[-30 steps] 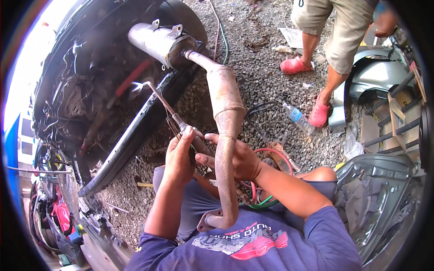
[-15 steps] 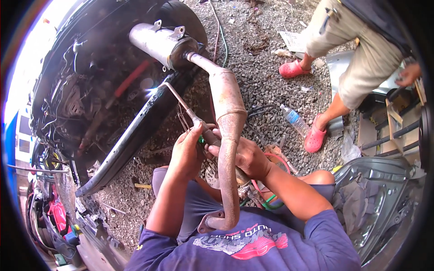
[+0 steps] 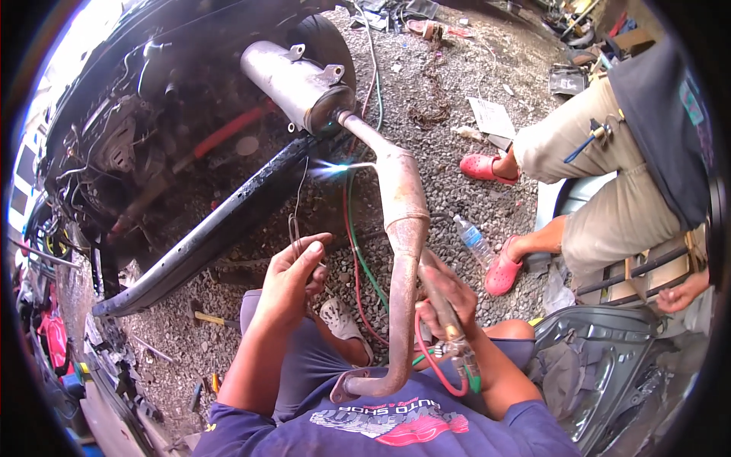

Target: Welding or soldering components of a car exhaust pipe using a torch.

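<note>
Half a second earlier both hands had been bunched together at the middle of the rusty pipe; now they were apart, and a bright blue-white flame burned just left of the pipe's far bend, near the joint with the grey muffler. The left hand sat left of the pipe, fingers curled and thumb pressed down, pinching a thin filler rod that rose toward the flame. The right hand was closed around the torch just right of the pipe, red and green hoses trailing from its near end across the gravel. By the look of it, heating at the joint had begun, rod held ready but its tip short of the flame. The pipe itself ran from the muffler at the far left down to the lap, its near flange over the blue shirt. As for packages and signs: a clear plastic bottle with a blue cap lay right of the pipe by a red clog; a white sheet of paper lay far right on the gravel; the shirt bore a red and white print. Another person in khaki sat at the right.
</note>
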